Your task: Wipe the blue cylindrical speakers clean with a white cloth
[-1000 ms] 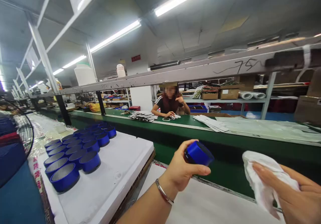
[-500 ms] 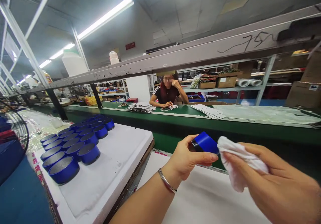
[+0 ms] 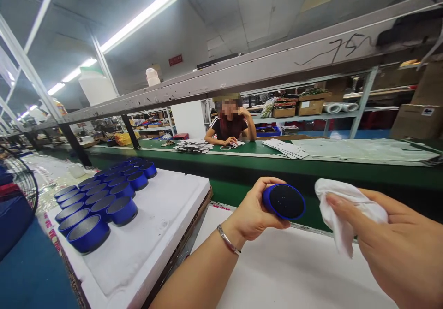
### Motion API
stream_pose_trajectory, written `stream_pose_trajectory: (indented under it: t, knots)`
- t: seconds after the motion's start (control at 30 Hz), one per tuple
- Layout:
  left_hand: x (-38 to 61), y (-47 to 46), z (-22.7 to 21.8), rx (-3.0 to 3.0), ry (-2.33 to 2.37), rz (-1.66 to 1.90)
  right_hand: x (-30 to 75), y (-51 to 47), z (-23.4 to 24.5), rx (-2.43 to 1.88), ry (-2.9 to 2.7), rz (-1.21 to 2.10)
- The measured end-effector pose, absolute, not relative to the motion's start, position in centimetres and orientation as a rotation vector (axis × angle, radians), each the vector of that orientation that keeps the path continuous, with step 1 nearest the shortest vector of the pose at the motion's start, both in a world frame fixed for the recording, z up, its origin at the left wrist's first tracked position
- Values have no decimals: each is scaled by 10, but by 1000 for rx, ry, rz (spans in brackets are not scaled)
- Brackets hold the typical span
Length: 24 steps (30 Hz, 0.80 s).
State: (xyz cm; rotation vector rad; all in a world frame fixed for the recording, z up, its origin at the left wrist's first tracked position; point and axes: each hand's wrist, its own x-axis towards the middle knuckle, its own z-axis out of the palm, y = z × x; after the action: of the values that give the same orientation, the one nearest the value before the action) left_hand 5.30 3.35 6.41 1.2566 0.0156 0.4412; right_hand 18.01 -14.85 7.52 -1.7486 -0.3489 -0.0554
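Note:
My left hand (image 3: 254, 210) is closed round a short, round blue speaker (image 3: 285, 201), whose black mesh face is turned toward me with small pale specks on it. A bracelet circles that wrist. To the right, my right hand (image 3: 394, 235) pinches a crumpled white cloth (image 3: 346, 203), held a little apart from the speaker. Both hands are raised over a white work surface (image 3: 287, 272). On the left, several matching blue speakers (image 3: 88, 233) stand in rows on a white foam board (image 3: 148, 240), grey-black tops up.
Beyond my hands runs a green conveyor belt (image 3: 187, 166). Across it a person (image 3: 230, 127) sits by stacked white sheets (image 3: 194, 146). An overhead shelf beam (image 3: 221, 83) crosses the view. A black fan (image 3: 20, 180) stands at far left.
My left hand has turned the speaker so its mesh face shows instead of its blue side. The cloth in my right hand has moved right, away from the speaker.

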Motion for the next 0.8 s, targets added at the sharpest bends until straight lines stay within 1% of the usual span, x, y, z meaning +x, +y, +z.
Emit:
stream_pose_trajectory:
  t: [0.13, 0.3, 0.43, 0.57, 0.63, 0.73, 0.8]
  knots:
    - [52, 30, 66, 1333, 43, 483, 167, -150, 90, -1742, -363, 86]
    - [48, 24, 71, 1464, 114, 549, 174, -146, 86, -1828, -536, 261]
    - [45, 20, 72, 1611, 144, 583, 161, -138, 85, -1841, -484, 116]
    - [40, 18, 75, 1693, 167, 544, 136, -135, 87, -1755, -451, -35]
    - [39, 20, 77, 1714, 172, 473, 130, -134, 88, -1716, -463, -63]
    - [42, 22, 76, 1737, 106, 291, 137, -134, 87, -1773, -452, -87]
    - [46, 23, 73, 1700, 31, 209, 151, -134, 87, -1827, -357, -36]
